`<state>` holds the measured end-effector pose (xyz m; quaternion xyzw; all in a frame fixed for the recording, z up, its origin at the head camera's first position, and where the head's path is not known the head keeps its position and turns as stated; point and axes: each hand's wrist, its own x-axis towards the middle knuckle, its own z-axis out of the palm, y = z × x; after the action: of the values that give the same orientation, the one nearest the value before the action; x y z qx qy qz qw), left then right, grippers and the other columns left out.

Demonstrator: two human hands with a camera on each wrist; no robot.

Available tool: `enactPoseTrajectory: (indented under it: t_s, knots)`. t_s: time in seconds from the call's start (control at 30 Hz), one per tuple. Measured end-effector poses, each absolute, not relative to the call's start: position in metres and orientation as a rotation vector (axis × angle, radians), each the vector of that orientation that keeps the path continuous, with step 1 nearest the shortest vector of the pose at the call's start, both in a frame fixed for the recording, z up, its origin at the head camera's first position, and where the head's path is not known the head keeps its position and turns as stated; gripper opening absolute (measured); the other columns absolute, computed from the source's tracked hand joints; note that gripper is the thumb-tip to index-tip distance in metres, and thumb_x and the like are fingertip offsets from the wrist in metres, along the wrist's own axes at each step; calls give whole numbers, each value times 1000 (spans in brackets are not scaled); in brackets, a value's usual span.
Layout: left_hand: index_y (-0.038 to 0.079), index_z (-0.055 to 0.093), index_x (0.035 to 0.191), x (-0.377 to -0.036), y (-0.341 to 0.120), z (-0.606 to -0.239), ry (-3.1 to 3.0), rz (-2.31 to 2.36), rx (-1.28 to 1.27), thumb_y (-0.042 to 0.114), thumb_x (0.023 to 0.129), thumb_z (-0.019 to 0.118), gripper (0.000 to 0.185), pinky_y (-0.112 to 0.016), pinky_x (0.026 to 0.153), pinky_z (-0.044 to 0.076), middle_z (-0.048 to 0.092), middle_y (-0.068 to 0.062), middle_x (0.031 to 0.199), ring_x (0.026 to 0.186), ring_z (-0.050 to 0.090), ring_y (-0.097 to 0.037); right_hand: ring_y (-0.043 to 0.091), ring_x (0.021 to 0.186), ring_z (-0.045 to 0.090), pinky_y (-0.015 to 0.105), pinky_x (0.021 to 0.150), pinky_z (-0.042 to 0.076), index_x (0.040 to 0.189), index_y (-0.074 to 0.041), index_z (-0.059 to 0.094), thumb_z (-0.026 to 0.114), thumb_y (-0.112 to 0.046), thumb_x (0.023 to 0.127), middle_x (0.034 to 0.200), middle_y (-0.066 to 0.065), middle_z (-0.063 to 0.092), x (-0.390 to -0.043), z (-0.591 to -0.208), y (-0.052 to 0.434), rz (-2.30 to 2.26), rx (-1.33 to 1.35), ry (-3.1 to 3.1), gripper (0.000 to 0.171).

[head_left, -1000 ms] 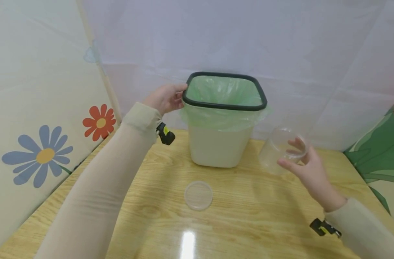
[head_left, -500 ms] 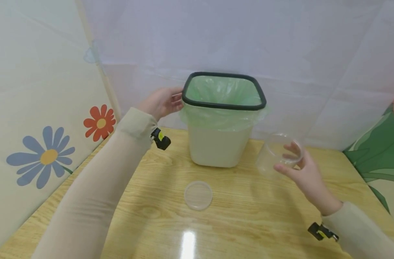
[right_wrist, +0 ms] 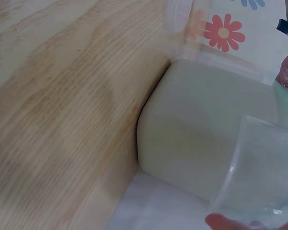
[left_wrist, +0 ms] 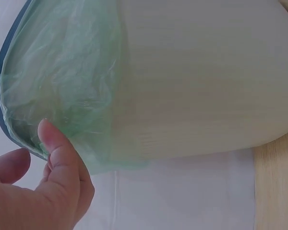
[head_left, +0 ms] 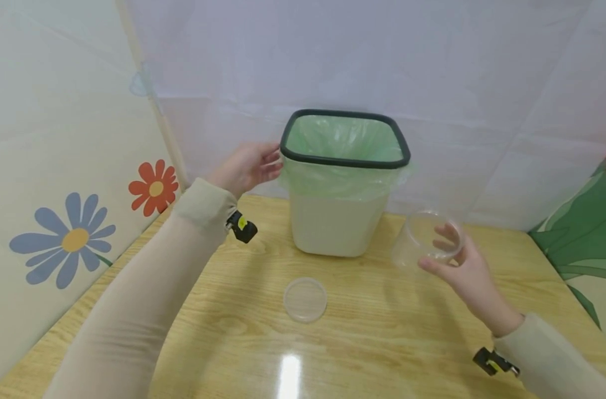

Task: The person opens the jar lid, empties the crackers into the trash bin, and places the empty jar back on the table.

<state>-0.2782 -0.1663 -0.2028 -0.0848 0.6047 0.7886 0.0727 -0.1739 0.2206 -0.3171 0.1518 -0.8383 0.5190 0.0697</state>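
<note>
Bin (head_left: 339, 221): cream square waste bin at far middle of table (head_left: 223, 332); black rim, green liner (head_left: 343, 138) folded over top edge. Position unchanged across the last second.
Left hand (head_left: 245, 166): fingers relaxed and extended toward bin's left upper corner, just below rim. Lowered from the rim, where fingertips rested a second ago; now beside liner overhang. In left wrist view, thumb (left_wrist: 57, 158) close to liner edge (left_wrist: 62, 96); contact not confirmable. Grasping nothing.
Right hand (head_left: 462, 271): fingers curled round clear plastic container (head_left: 425, 241), held in air right of bin, mouth tilted toward camera. Lowered slightly and drawn a little toward bin's right side over the last second. Container appears empty; contents otherwise not discernible through clear wall.
Meaning of change: bin no longer steadied at rim; container below rim height, not over the opening. Judged as withdrawal from bin rather than approach.
Lid (head_left: 305, 300): clear round lid flat on table, in front of bin, between both arms, well apart from container. Untouched.
Surroundings: white sheet behind bin; flower-print panel (head_left: 68, 238) at left; green leaf-print panel (head_left: 582, 249) at right.
Obstructions: none between container and lid; bin's right wall near container.
</note>
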Motion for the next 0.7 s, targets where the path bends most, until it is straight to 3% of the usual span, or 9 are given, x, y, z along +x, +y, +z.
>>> enactPoseTrajectory:
  t_s: [0.3, 0.5, 0.7]
  knots:
    - [9, 52, 103, -269, -167, -217, 1878, 2318, -248, 18, 102, 51, 9, -22, 71, 52, 49, -5, 98, 76, 55, -14, 41, 126, 40, 11, 84, 45, 151, 4, 18, 72, -5, 87, 148, 24, 32, -169, -325, 217, 1609, 486, -2524, 85]
    - [5, 49, 122, -262, -165, -224, 1934, 2296, -228, 19, 102, 52, 25, -21, 73, 53, 47, -6, 105, 78, 54, -14, 43, 127, 38, 11, 84, 44, 149, 5, 19, 73, -4, 86, 148, 25, 31, -168, -328, 217, 1634, 487, -2534, 84]
    - [0, 41, 136, -255, -163, -232, 1996, 2282, -177, 20, 102, 50, 40, -20, 65, 52, 46, -7, 105, 74, 54, -12, 45, 129, 35, 13, 84, 46, 150, 6, 16, 75, -2, 83, 149, 26, 28, -166, -330, 216, 1678, 480, -2539, 90]
